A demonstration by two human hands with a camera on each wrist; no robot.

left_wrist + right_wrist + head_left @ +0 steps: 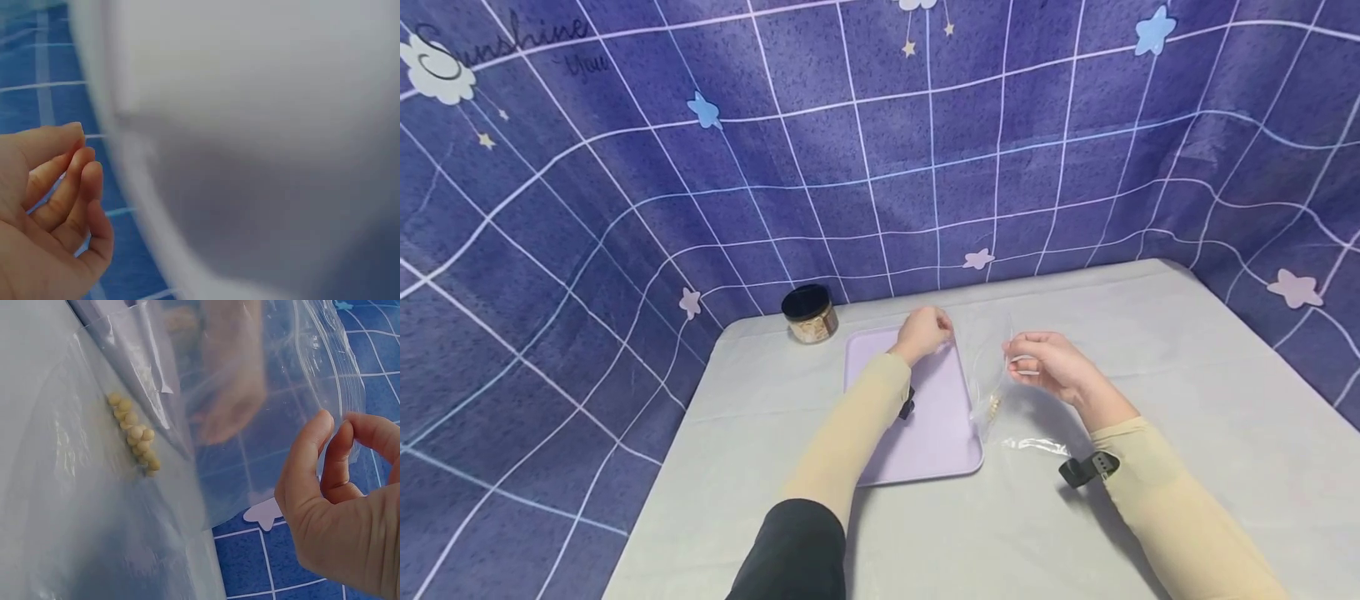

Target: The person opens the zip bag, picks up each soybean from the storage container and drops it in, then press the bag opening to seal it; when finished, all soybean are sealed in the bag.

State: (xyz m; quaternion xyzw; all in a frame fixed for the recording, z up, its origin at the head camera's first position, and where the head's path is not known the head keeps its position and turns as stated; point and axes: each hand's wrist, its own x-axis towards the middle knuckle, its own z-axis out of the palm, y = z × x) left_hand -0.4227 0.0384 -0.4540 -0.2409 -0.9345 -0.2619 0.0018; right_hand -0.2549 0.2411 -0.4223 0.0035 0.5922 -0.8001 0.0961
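Note:
My right hand [1047,364] pinches the zip edge of a clear plastic zip bag [181,494] between thumb and index finger. Inside lie several small, round, pale yellow beans [139,439], bunched in a line along a fold. Over the far right part of a lilac tray [942,429] is my left hand [922,332], seen through the film in the right wrist view. Its thumb and fingertips [74,128] come together, the other fingers curled, and nothing shows between them. The tray's underside or rim fills much of the left wrist view, blurred.
A clear jar [809,314] with a black lid and light contents stands at the back left of the table [760,408]. Behind the table hangs a blue gridded cloth [887,133] with stars. Each forearm wears a small black camera [1086,469].

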